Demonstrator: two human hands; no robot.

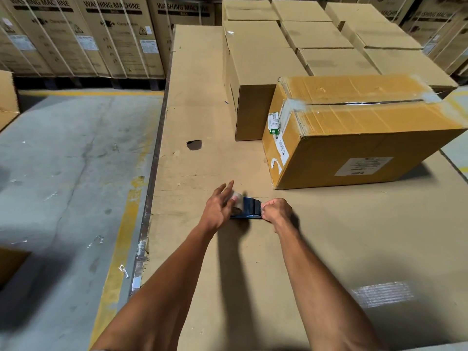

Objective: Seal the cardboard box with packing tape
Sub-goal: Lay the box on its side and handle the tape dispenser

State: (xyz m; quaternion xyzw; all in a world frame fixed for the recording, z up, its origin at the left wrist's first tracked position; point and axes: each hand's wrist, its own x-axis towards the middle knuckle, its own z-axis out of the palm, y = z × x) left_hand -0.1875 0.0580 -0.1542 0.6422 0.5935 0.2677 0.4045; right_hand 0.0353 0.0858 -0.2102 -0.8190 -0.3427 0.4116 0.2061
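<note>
A blue tape dispenser with a roll of clear packing tape lies on the cardboard-covered work surface. My left hand cups the tape roll, fingers spread over it. At the dispenser's right end, my right hand is closed, fingertips pinched at its edge. The yellow-brown cardboard box stands to the upper right, flaps closed, with old torn tape along its top seam and labels on its sides.
Several plain brown boxes stand packed behind the yellow-brown one. The surface has a hole and its left edge drops to a concrete floor with yellow lines. Washing-machine cartons line the back.
</note>
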